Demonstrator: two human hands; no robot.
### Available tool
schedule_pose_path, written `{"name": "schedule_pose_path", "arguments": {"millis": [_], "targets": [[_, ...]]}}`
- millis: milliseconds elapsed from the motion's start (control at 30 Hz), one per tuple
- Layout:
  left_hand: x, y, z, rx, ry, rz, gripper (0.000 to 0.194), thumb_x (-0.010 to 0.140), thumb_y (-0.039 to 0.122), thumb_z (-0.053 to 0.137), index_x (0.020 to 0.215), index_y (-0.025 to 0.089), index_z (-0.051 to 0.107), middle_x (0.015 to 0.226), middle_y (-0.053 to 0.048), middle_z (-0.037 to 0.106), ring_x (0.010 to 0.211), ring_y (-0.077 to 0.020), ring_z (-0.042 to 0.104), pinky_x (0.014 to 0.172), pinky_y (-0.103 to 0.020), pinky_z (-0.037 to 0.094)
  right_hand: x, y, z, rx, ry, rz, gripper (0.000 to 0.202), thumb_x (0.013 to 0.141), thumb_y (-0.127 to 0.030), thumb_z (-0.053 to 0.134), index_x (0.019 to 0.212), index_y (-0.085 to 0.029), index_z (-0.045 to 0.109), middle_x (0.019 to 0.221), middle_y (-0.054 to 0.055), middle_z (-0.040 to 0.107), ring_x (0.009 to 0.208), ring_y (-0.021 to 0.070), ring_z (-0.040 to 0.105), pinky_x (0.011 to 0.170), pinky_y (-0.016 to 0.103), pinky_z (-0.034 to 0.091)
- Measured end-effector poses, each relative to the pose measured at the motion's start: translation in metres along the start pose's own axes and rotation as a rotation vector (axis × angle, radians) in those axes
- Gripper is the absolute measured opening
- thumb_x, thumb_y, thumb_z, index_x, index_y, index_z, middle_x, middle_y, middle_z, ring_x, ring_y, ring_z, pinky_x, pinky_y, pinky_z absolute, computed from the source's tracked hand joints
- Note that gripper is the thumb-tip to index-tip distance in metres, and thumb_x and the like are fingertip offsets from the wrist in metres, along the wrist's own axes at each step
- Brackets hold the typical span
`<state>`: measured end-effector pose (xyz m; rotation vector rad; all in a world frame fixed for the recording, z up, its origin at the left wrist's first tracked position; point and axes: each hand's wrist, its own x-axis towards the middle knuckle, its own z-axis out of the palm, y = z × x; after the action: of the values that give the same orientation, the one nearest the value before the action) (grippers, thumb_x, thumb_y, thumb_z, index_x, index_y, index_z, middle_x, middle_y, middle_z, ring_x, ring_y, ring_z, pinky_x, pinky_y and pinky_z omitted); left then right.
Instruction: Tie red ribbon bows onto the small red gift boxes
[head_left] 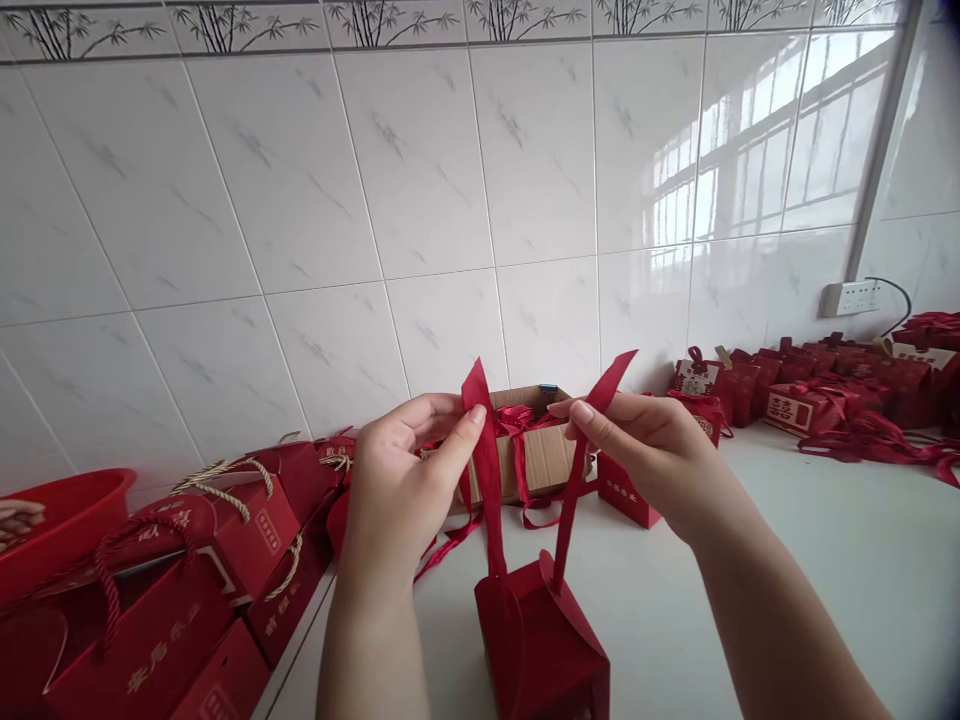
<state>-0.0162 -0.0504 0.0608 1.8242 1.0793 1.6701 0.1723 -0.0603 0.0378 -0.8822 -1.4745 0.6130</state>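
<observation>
Head view: nearest, below and between the two hands, one small red gift box stands on the white tabletop, its base cut off by the lower edge. Two red ribbon ends rise from its folded top. The left hand pinches the left ribbon end between thumb and fingers; the right hand pinches the right ribbon end likewise. Whether these belong to one ribbon cannot be told, since the flaps hide where they run.

Left of the left hand, red gift boxes with rope handles pile up, overlapping too much to count, some cut off by the frame. Just beyond both hands is one cardboard carton of red ribbons, partly hidden by the fingers; one red box sits behind the right hand. Farther left, another person's hand, cut off, shows at one red plastic basin. Far right of the right hand, more red boxes crowd the tabletop, the farthest hard to separate. Behind everything rises a white tiled wall reflecting a window, with one socket panel.
</observation>
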Motion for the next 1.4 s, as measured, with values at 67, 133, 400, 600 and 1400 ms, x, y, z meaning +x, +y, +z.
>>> {"name": "schedule_pose_path", "arguments": {"millis": [67, 133, 400, 600, 1400], "targets": [[0.0, 0.001, 0.001, -0.004, -0.008, 0.007, 0.018, 0.075, 0.035, 0.067, 0.081, 0.018, 0.069, 0.082, -0.004, 0.072, 0.077, -0.0193, 0.067, 0.072, -0.029, 0.052, 0.0, -0.001, 0.002, 0.057, 0.022, 0.005, 0.029, 0.078, -0.047, 0.064, 0.077, -0.019, 0.071, 0.074, 0.005, 0.067, 0.073, 0.0195, 0.063, 0.058, 0.029, 0.05], [-0.001, 0.002, 0.002, -0.01, 0.001, 0.011, 0.017, 0.075, 0.034, 0.067, 0.08, 0.017, 0.068, 0.08, -0.004, 0.072, 0.076, -0.0189, 0.066, 0.072, -0.029, 0.052, 0.001, 0.0, 0.004, 0.105, 0.057, -0.003, 0.026, 0.075, -0.044, 0.068, 0.078, -0.019, 0.071, 0.075, 0.004, 0.068, 0.072, 0.0182, 0.063, 0.061, 0.029, 0.051], [-0.003, 0.008, 0.007, -0.053, 0.125, 0.009, 0.011, 0.072, 0.028, 0.069, 0.072, 0.018, 0.067, 0.07, -0.001, 0.068, 0.07, -0.0165, 0.064, 0.068, -0.027, 0.049, 0.003, 0.007, 0.003, 0.049, 0.215, -0.069, 0.036, 0.084, -0.051, 0.053, 0.084, -0.022, 0.074, 0.07, 0.004, 0.066, 0.073, 0.0171, 0.062, 0.065, 0.029, 0.05], [-0.003, 0.008, 0.009, -0.115, 0.159, 0.03, 0.01, 0.072, 0.027, 0.069, 0.071, 0.017, 0.067, 0.068, -0.001, 0.068, 0.069, -0.016, 0.063, 0.067, -0.026, 0.049, 0.003, 0.006, 0.001, 0.135, 0.287, -0.047, 0.025, 0.073, -0.047, 0.069, 0.073, -0.023, 0.073, 0.072, 0.004, 0.068, 0.075, 0.0201, 0.064, 0.061, 0.03, 0.05], [-0.003, 0.01, 0.011, -0.183, 0.083, 0.046, 0.009, 0.075, 0.025, 0.069, 0.074, 0.018, 0.064, 0.071, 0.002, 0.064, 0.07, -0.0114, 0.059, 0.065, -0.02, 0.046, 0.002, 0.004, 0.007, 0.286, 0.248, -0.089, 0.02, 0.075, -0.041, 0.07, 0.074, -0.021, 0.07, 0.069, 0.001, 0.065, 0.07, 0.0145, 0.063, 0.065, 0.026, 0.051]]}}
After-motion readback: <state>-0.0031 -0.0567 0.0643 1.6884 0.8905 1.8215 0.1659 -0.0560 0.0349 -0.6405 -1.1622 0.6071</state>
